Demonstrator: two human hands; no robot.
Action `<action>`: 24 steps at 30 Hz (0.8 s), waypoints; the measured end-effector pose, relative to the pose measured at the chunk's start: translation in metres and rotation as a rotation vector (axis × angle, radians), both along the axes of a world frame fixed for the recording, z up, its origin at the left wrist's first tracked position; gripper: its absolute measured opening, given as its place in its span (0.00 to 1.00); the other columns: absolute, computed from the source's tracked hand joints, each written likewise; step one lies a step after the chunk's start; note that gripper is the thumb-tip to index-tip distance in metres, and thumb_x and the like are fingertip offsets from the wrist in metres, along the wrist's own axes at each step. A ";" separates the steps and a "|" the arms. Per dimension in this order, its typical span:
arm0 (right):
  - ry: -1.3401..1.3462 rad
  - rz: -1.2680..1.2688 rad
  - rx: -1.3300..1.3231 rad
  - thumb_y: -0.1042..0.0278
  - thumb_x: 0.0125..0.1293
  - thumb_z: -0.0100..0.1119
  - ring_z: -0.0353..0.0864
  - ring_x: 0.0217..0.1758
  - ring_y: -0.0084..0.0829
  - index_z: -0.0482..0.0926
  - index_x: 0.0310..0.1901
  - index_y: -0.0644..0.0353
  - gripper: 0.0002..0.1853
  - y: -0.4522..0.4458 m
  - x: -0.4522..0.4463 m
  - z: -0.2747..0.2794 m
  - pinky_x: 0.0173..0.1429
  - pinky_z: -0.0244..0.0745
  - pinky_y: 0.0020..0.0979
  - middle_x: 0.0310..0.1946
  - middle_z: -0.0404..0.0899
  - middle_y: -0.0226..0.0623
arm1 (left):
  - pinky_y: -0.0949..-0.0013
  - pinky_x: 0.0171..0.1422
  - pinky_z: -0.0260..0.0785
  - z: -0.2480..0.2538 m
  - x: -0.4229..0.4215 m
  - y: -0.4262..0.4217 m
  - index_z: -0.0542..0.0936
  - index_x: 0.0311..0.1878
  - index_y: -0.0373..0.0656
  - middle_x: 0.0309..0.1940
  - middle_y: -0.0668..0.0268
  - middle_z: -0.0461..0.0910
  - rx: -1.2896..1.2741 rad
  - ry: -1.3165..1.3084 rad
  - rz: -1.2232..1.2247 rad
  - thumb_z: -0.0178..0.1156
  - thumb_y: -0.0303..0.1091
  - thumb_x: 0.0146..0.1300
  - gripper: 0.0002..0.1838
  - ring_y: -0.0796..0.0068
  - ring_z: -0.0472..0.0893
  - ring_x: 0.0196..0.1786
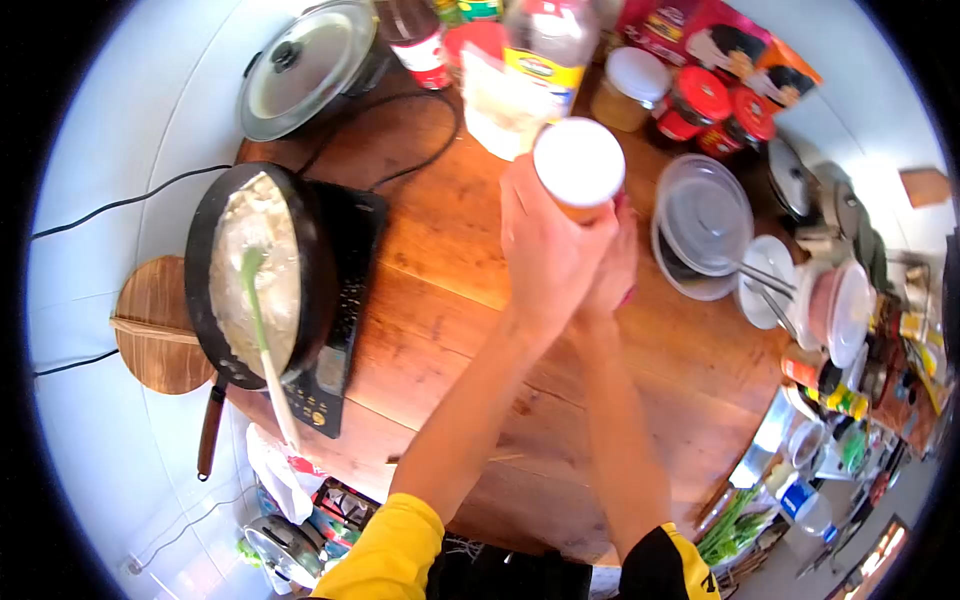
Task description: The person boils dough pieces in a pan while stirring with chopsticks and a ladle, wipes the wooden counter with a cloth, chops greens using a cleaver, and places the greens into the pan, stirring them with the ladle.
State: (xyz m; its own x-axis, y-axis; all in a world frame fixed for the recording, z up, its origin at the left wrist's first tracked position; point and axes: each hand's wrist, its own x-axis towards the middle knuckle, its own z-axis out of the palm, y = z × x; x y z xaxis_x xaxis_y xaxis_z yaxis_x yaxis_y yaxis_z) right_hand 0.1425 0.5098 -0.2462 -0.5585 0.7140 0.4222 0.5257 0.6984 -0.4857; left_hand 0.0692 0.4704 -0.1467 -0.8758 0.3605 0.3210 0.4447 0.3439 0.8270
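Observation:
Above the middle of the wooden table, my left hand [545, 250] is wrapped round a jar [580, 165] with a white lid. My right hand [612, 262] is closed on the same jar from the right, lower down and partly hidden behind my left hand. The jar's body is mostly covered by my fingers. Just beyond it stand a large clear bottle [548, 45] with a yellow label and a pale bag [492, 105].
At left, a black pan [318, 290] of creamy food with a green spatula [256, 300] sits on a black cooktop [362, 235]. Red-lidded jars [700, 95] stand at back right. Clear plastic containers [705, 215] lie on the right. A cable [455, 115] crosses the back left.

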 end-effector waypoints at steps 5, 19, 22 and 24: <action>0.005 0.128 -0.170 0.60 0.65 0.48 0.67 0.67 0.57 0.72 0.63 0.62 0.26 -0.009 -0.027 0.031 0.70 0.63 0.49 0.64 0.70 0.53 | 0.59 0.64 0.67 0.019 -0.019 -0.058 0.65 0.63 0.35 0.54 0.53 0.70 0.058 -0.019 -0.066 0.75 0.27 0.43 0.42 0.57 0.74 0.59; -0.268 0.317 -0.205 0.66 0.67 0.54 0.69 0.64 0.39 0.67 0.68 0.59 0.27 -0.089 0.048 0.047 0.68 0.61 0.36 0.61 0.73 0.41 | 0.50 0.66 0.65 -0.009 0.007 0.013 0.62 0.63 0.33 0.60 0.46 0.67 0.134 0.042 -0.261 0.75 0.32 0.43 0.44 0.45 0.68 0.63; -0.256 0.253 -0.188 0.67 0.66 0.52 0.65 0.70 0.41 0.65 0.70 0.58 0.29 -0.088 0.025 0.031 0.74 0.55 0.36 0.66 0.70 0.39 | 0.51 0.64 0.67 -0.010 0.006 0.009 0.64 0.63 0.33 0.60 0.48 0.68 0.214 0.021 -0.275 0.72 0.29 0.48 0.39 0.45 0.70 0.62; -0.321 0.220 -0.120 0.69 0.64 0.53 0.64 0.71 0.45 0.66 0.69 0.57 0.29 -0.077 0.006 0.006 0.75 0.55 0.39 0.68 0.68 0.40 | 0.56 0.59 0.69 0.011 0.013 -0.042 0.73 0.56 0.35 0.57 0.51 0.73 0.013 0.032 -0.203 0.68 0.28 0.53 0.26 0.49 0.72 0.59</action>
State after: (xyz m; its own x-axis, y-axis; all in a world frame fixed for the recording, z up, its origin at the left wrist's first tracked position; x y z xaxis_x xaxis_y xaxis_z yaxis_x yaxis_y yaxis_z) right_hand 0.1487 0.4328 -0.2401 -0.7934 0.5962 0.1227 0.5082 0.7597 -0.4058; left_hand 0.0825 0.4280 -0.1354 -0.7749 0.5241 0.3535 0.5302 0.2342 0.8149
